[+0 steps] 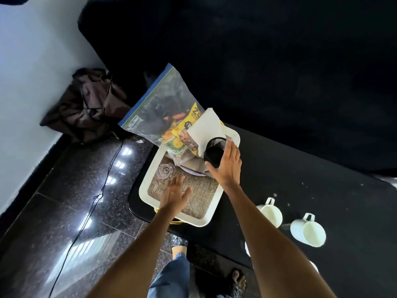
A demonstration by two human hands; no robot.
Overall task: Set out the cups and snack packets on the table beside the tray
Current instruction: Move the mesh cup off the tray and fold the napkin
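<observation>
A white tray (148, 181) lined with a burlap mat sits at the left end of the black table (300, 179). My right hand (227, 166) curls around a black mesh cup (214, 150) at the tray's far right corner. My left hand (175, 193) hovers flat over the mat with fingers apart, holding nothing. A clear zip bag (159, 104) with yellow snack packets (184, 127) leans over the tray's far edge. A white paper napkin (206, 125) lies against the black cup. A clear glass (164, 171) lies on the mat. Two white mugs (271, 211) (308, 231) stand on the table to the tray's right.
A dark bundled cloth bag (86, 104) lies on the floor by the white wall. A black cable (103, 186) runs across the glossy dark floor. My feet show below the table edge. A plate sits under the snack bag in the tray.
</observation>
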